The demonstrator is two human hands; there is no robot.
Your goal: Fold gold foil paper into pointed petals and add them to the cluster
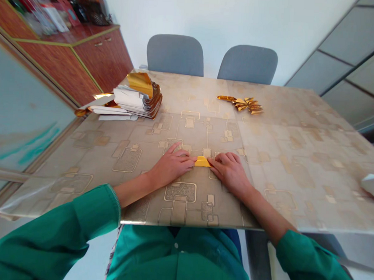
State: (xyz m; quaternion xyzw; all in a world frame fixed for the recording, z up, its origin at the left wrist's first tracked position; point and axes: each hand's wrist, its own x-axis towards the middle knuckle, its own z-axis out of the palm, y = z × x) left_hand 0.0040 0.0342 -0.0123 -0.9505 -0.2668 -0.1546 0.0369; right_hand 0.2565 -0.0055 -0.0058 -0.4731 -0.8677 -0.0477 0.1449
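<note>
A small piece of folded gold paper [202, 161] lies on the patterned tablecloth in front of me, flat-bottomed and narrower at its top. My left hand [175, 164] pinches its left end, thumb and forefinger together there while the other fingers stay loosely raised. At the opposite end, my right hand [231, 170] presses and grips the paper with curled fingers. Both wrists rest near the table surface. The fingertips cover the two ends of the paper, so its full outline is hidden.
A stack of gold and white paper sheets [135, 99] sits at the table's far left. Folded gold pieces [247, 105] lie in a cluster toward the back. A white paper object [373, 187] is at the right edge. Two grey chairs [175, 53] stand behind the table [284, 141].
</note>
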